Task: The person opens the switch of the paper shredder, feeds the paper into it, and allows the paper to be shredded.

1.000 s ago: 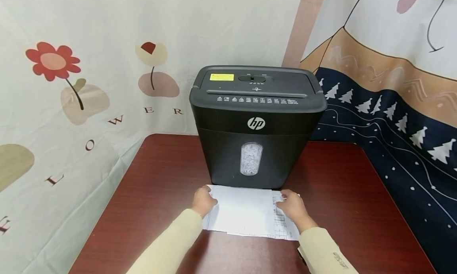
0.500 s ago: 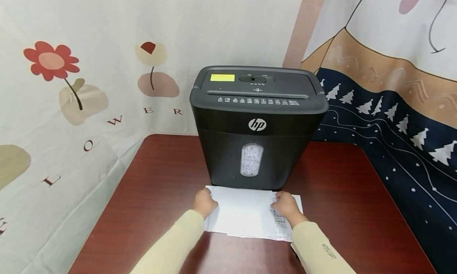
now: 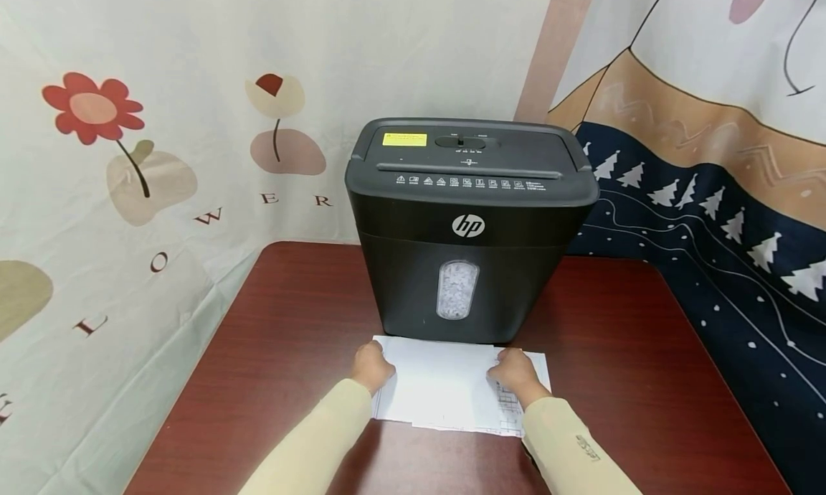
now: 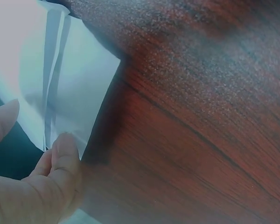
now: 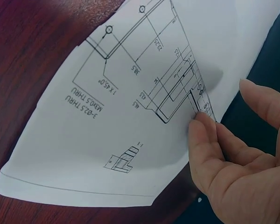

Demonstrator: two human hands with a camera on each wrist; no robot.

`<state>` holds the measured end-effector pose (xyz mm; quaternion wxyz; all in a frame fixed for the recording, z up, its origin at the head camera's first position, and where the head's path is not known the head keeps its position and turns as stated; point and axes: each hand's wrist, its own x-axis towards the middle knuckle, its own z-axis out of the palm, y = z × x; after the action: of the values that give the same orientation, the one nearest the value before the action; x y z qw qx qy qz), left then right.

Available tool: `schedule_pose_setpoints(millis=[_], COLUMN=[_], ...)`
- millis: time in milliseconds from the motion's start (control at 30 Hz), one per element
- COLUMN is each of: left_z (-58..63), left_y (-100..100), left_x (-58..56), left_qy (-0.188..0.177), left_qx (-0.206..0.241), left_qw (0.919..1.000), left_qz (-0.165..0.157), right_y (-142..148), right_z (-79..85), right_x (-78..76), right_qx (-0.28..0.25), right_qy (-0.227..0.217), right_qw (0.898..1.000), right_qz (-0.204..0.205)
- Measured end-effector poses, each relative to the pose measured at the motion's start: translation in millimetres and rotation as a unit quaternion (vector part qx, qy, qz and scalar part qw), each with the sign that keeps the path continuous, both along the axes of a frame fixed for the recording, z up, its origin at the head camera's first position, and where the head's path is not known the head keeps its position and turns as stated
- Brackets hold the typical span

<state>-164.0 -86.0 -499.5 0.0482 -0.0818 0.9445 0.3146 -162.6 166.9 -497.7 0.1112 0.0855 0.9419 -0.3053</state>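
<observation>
- My left grip [image 3: 372, 366] is grasping the papers [image 3: 439, 384] at their left side, near the far corner; the fingers are curled at the edge and, in the head view, the thumb lies over the white surface.
- My right grip [image 3: 516, 374] is grasping the papers also, at the far edge toward the right, with fingers curled there; I cannot tell how firmly its thumb presses.
- The papers are between my two grips, over the tabletop [image 3: 613, 380] and in front of the shredder [image 3: 413, 280]. Their far edge is just beside its base; I cannot tell if they touch.
- A blank side covers most of the stack, and at the right a drawing [image 5: 84, 135] sticks out, with thin lines, circles and numbers.
- In the left wrist view I see several layers, with edges that do not align.
- The shredder stands upright, black, with an hp logo [image 3: 468, 226], a window [image 3: 458, 290] showing white shreds, and a yellow label [image 3: 404, 140] on top.
- Pale sleeves [image 3: 316, 437] come from the bottom of the head view.
- Behind hangs a whitish cloth [image 3: 419, 50] with a red flower [image 3: 93, 107].
</observation>
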Motion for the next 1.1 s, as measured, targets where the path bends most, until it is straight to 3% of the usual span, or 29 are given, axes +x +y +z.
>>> schedule_pose_setpoints(millis=[567,1100], left_z=[-9.9,-12.1], left_y=[1,1], left_x=[-11.0,-13.9], left_qy=[-0.001,0.007], left_qx=[-0.026,-0.014], left_qw=[0.9997,0.9999], left_qz=[-0.003,-0.003], right_y=[-8,-7], right_z=[-4.5,-5.4], right_x=[-8.1,-10.5], right_qx=[-0.017,-0.023], right_qy=[-0.011,-0.019], right_qw=[0.999,0.998], right_qz=[-0.043,-0.056])
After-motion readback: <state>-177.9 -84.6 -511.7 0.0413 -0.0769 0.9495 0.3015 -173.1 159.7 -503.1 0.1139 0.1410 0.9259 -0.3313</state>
